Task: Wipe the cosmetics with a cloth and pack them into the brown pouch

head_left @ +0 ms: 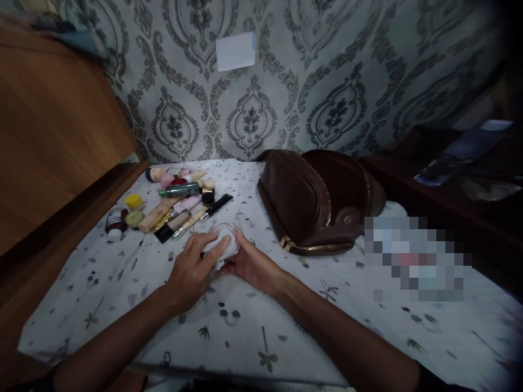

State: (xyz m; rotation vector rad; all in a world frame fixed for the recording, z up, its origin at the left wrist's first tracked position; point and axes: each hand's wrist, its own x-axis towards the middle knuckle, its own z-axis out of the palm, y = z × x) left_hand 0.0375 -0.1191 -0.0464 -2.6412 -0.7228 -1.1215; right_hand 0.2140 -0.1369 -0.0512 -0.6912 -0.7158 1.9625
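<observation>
Both hands meet near the middle of the cloth-covered surface. My left hand [191,270] is closed on a crumpled white wipe [219,243], its thumb pressing the wipe against a small round container [227,225] with a clear rim. Around the right side of that container, the fingers and thumb of my right hand [254,263] are wrapped. Most of the container is covered by the wipe and my fingers. Just beyond my left hand lie a black tube [218,207], a makeup brush [190,222] and a beige tube with a black cap [174,226].
More cosmetics lie at the back left, among them a green bottle [180,189], a yellow-lidded jar [134,202] and a dark red bottle [116,222]. A brown bag [300,196] stands right of centre by the patterned wall. A wooden panel [61,109] borders the left side.
</observation>
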